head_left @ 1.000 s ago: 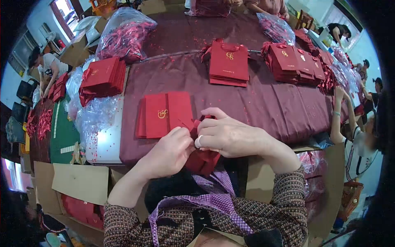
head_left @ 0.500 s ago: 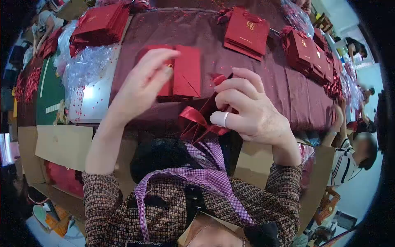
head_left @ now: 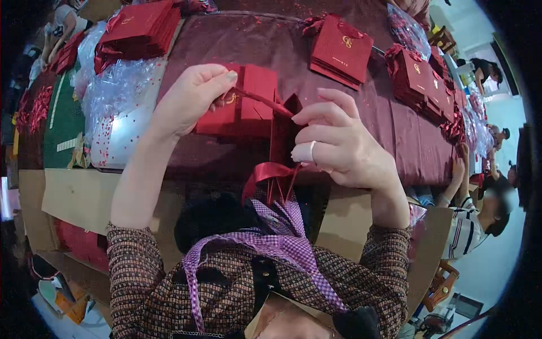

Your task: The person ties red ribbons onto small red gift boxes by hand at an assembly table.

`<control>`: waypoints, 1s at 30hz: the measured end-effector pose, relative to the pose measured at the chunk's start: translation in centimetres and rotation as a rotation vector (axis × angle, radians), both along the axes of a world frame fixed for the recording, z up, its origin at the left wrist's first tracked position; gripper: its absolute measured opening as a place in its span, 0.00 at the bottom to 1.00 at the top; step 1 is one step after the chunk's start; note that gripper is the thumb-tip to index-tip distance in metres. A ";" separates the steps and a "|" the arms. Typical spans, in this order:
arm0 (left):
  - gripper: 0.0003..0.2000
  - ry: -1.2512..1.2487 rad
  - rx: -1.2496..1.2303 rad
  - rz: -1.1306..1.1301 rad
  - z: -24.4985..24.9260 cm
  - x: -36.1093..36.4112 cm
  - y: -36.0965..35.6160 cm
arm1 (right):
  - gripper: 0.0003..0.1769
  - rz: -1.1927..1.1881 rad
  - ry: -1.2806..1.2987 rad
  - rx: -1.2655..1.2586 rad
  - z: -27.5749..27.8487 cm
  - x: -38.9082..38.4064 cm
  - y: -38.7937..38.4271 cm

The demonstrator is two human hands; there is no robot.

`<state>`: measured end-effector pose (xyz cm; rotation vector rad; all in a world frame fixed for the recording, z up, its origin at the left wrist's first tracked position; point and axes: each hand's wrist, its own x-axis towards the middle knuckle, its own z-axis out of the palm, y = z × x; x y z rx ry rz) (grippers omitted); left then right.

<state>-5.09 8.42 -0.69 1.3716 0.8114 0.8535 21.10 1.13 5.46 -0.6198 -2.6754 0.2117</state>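
Note:
A narrow red paper bag (head_left: pixel 280 141) hangs upright between my hands, with a loop of red ribbon at its lower end. My left hand (head_left: pixel 195 96) pinches one end of a red ribbon (head_left: pixel 259 98) that stretches across to the bag's top. Fingers bent around the bag's right side, my right hand (head_left: pixel 344 138) holds it; a white band is on one finger. Behind the bag, flat red bags (head_left: pixel 248 116) lie on the dark red cloth, partly covered by my left hand.
Stacks of red bags stand at the back left (head_left: pixel 138 28), back centre (head_left: pixel 341 51) and right (head_left: pixel 423 82). Clear plastic wrap (head_left: pixel 118 96) lies at left. Cardboard (head_left: pixel 84 195) borders the near edge. A person in a striped top (head_left: pixel 466 226) is at right.
My left hand has closed on the ribbon and pulled it taut. The bag in my right hand has turned more upright. The view has shifted slightly.

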 end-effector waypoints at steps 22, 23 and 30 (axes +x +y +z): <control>0.10 0.436 0.326 0.142 -0.6 -11.8 -5.3 | 0.08 -0.662 -0.150 0.413 3.7 1.1 3.8; 0.10 0.468 0.368 0.137 -0.6 -12.2 -5.4 | 0.10 -0.742 -0.252 0.495 3.9 1.2 3.3; 0.12 0.491 0.359 0.096 -0.6 -12.7 -6.1 | 0.21 -0.780 -0.645 0.450 0.1 -3.0 1.0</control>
